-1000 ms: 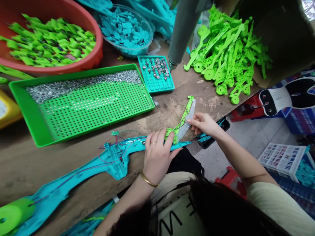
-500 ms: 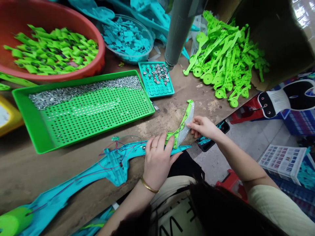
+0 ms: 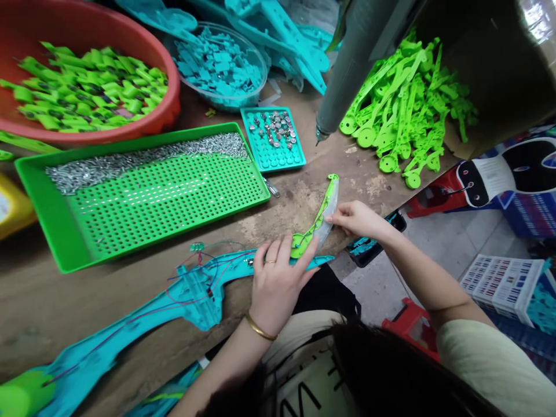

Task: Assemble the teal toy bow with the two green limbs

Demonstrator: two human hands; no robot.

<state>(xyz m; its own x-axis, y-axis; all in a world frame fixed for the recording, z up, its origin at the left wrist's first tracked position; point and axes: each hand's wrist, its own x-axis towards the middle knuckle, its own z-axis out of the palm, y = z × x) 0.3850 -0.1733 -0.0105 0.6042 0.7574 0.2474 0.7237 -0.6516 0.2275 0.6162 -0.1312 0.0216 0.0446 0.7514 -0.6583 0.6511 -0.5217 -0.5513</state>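
Right hand [image 3: 358,221]: nearly closed at three o'clock, thumb and forefinger pinching the outer edge of the clear piece [image 3: 332,204].
Left hand [image 3: 278,281]: laid palm down at six o'clock, fingers slightly apart, draped over the blue toy body [image 3: 202,301] and touching the lower end of the green strip [image 3: 322,211]; cannot tell how firmly gripping underneath.
Green strip: on the desk [image 3: 260,223], pointing toward one o'clock from the left fingertips, thin wire along its length, clear piece against its right side.
Step in hand: seemingly lining up the clear piece with the green strip.
Next move: probably calls for steady left fingers and a light, flat push, without trapping the wire.
In the way: loose wires and a small green board [image 3: 197,247] toward eight o'clock; join hidden beneath the left hand.
Grey screwdriver [image 3: 347,75]: hanging tip down at one o'clock, possibly a snag if lifting the strip.
Green tray [image 3: 169,200]: at ten o'clock, silver screws [image 3: 152,156] heaped along its far side.
Small blue tray [image 3: 278,156]: near twelve, holding metal discs [image 3: 281,127].
Pile of green parts [image 3: 403,104]: at two o'clock.
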